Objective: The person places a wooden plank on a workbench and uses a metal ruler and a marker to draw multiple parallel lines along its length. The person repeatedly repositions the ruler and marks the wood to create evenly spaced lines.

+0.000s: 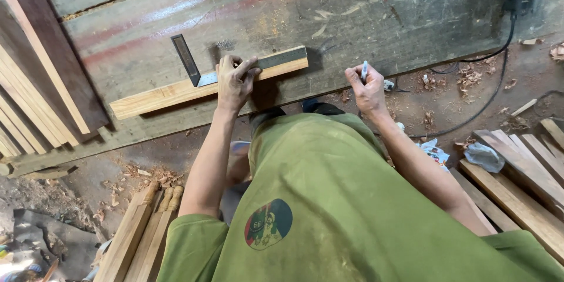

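Left hand [235, 82] pressing flat on try square [194, 70] and wood strip [205, 85] at the workbench's [364, 29] near edge, gripping neither. Right hand [369, 89], beside the strip's end, clenched around pen [364, 70]. Risk: square probably sliding under loose pressure, skewing any line.

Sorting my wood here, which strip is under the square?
The light strip lying alone on the workbench, pinned by the left hand; the others are in stacks.
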